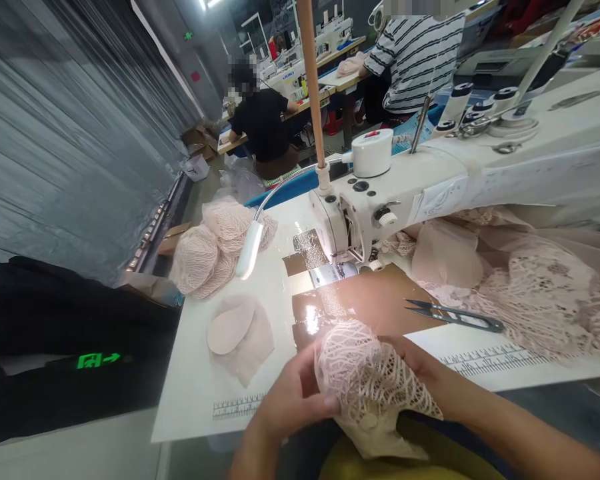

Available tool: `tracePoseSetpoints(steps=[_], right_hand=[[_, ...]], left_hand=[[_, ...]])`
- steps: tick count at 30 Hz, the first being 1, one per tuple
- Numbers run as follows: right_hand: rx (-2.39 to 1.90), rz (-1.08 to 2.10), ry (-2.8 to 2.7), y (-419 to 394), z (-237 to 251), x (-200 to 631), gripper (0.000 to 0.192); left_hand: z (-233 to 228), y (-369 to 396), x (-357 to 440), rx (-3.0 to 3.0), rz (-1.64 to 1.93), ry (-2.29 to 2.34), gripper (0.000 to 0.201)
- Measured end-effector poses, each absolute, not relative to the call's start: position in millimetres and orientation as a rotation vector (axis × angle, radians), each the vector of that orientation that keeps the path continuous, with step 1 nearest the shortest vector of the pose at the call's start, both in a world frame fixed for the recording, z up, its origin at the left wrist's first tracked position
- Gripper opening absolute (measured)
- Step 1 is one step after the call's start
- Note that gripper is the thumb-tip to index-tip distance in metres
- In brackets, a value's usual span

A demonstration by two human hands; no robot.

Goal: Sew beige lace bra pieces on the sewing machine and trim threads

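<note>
A pale pink lace bra cup (355, 373) is held up between my two hands at the table's front edge, its lace side facing up. My left hand (300, 393) pinches its left rim, thumb on top. My right hand (410, 360) grips the far right side from behind; its fingers are mostly hidden by the lace. Beyond my hands stands a white sewing machine (340, 220) with its needle area lit. To the left, a smooth cup pad (233, 327) lies on a piece of sheer fabric (260, 337).
Stacked lace cups (210, 253) lie at the table's left. Thread snips (460, 317) rest right of brown tape (370, 300), beside heaped lace fabric (545, 273). A lamp (250, 250) hangs over the table. Two people sit at other machines behind.
</note>
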State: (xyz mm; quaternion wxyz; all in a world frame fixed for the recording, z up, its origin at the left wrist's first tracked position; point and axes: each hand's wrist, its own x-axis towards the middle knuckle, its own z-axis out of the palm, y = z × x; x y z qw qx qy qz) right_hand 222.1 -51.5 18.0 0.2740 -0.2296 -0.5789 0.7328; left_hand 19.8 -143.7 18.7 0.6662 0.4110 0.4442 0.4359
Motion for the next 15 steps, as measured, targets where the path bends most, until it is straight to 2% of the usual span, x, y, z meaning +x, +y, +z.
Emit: tracePoseSetpoints(steps=[4, 8, 10, 14, 15], right_hand=[[-0.563, 2.021, -1.511, -47.2, 12.5, 222.3, 0.015], [-0.647, 1.973, -1.443, -45.6, 10.7, 221.2, 0.021], [-0.706, 1.981, -1.393, -46.0, 8.5, 219.8, 0.028], [-0.783, 1.938, -1.254, -46.3, 4.1, 213.4, 0.039], [-0.786, 1.915, -1.235, -46.0, 4.2, 211.4, 0.043]], left_hand=[[20.8, -142.0, 26.8, 0.927, 1.016, 1.103, 0.043], [19.4, -142.1, 21.3, 0.935, 1.071, 1.206, 0.025], [15.8, -142.9, 18.9, 0.868, 1.149, 1.180, 0.026], [10.6, -144.7, 24.6, 0.755, 1.220, 1.031, 0.062], [11.0, -144.8, 27.8, 0.773, 1.200, 1.030, 0.066]])
